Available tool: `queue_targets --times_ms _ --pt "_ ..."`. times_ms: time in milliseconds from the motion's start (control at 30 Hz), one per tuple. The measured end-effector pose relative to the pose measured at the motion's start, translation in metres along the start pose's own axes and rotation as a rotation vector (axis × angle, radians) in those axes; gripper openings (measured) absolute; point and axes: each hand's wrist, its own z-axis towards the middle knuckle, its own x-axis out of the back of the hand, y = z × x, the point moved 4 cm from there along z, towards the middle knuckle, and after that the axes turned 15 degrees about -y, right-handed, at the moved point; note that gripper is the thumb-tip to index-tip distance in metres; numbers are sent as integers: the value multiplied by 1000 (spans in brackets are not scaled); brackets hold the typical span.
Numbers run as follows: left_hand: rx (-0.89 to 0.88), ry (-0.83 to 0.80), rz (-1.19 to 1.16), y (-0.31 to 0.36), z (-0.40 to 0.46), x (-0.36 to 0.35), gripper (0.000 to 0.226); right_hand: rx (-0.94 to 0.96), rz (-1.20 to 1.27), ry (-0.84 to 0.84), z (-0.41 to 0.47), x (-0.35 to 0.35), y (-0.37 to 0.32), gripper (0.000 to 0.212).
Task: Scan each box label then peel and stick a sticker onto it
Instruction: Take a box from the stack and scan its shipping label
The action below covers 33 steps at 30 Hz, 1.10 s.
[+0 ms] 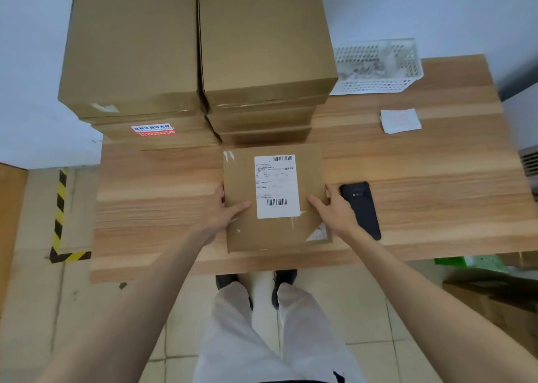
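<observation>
A person is standing at a table (436, 178), gripping a flat box (241, 184) from both sides. The left hand (222, 212) is clamping the box's left edge, thumb lying across the top face and fingers tucked out of sight along the side. The right hand (332, 208) is mirroring it on the right edge, thumb pointing in toward the label (276, 186). The label is sitting between the two thumbs, white, with a barcode at its top and another near its bottom. Just right of the right hand, a black scanner (361, 208) is lying on the table. Farther beyond the right hand, a small sticker stack (400, 120) is resting, with a white basket (378, 65) past it. Straight beyond both hands, two piles of boxes (198, 50) are standing side by side.
</observation>
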Motion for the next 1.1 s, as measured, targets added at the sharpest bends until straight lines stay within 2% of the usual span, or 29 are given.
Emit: queue_targets --times_ms 33,100,167,200,300,367,567,700,833,967,1100 --pt "6 0 -5 -2 4 2 80 -21 11 19 2 3 2 59" --pt "8 0 -6 -7 9 6 80 -31 2 111 3 16 10 50" --pt "0 3 -14 -11 11 7 80 -64 -215 307 2 36 24 43" --pt "-7 6 -11 -14 12 8 79 -118 -318 373 0 44 33 47" --pt "-13 16 -12 -18 14 10 81 -377 -504 360 2 51 66 82" --pt "-13 20 -22 -19 16 11 84 -459 -537 341 3 47 81 98" --pt "-25 25 -19 -24 19 13 85 -500 -583 370 9 36 90 106" --pt "-31 25 -19 -25 19 13 83 -465 -563 368 13 33 88 102" --pt "-33 19 -26 -25 19 13 82 -382 -666 386 14 39 86 85" --pt "-32 13 -49 -25 18 12 83 -340 -517 369 1 50 71 80" --pt "-22 3 -56 -23 16 12 85 -314 -474 290 -24 59 43 69"
